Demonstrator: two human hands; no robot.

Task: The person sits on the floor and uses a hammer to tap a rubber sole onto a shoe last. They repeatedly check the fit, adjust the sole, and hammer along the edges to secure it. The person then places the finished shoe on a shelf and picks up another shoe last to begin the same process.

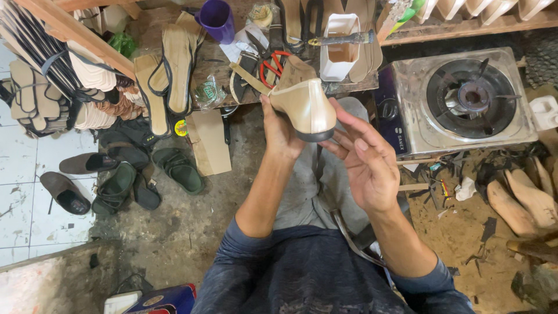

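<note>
Holding a beige shoe over the lap

Holding: left hand (281,132) grips the beige shoe (303,100) from its left side, fingers wrapped behind the upper; glossy heel end and dark heel base point toward the camera. Right hand (365,163) is open, fingers spread, fingertips just beside the heel base; actual contact cannot be told. Shoe sits in the air in front of the table (221,64) edge. On the table: red-handled scissors (273,64), purple cup (217,20), white carton (340,46), flat sandal soles (177,64). Single-burner gas stove (465,99) stands to the right. Dark sandals (125,180) lie on the floor (186,227), left.
</note>
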